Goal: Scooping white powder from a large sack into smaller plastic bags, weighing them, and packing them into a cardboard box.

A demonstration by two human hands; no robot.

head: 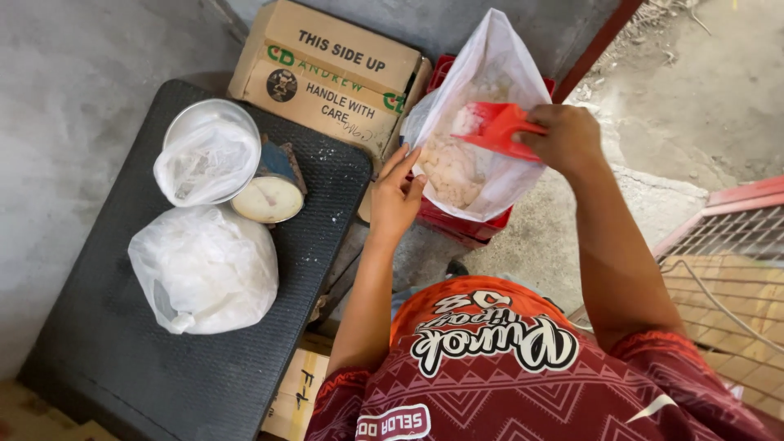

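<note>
Scooping under way: right hand [563, 135] fingers closed around red scoop [500, 129], dipping inside clear plastic bag [478, 98] above red crate [457, 224]; left hand [398, 196] fingers pinching bag's edge open. One filled white bag [204, 269] already on black mat [106, 343] beside scale [269, 196]; white lumps [449, 167] left in bag

Scooping white grains into a clear plastic bag over a red crate

Upper centre of the frame, the left hand [398, 196] holds the rim of the clear plastic bag [478, 122], while the right hand [565, 135] dips a red scoop [496, 128] inside; the bag sits in a red crate [461, 224]. At left, a black surface [122, 359] carries a tied white bag [204, 269], a dial scale [269, 196] and its bag-lined pan [208, 151]. A cardboard box [331, 73] lies above.
</note>
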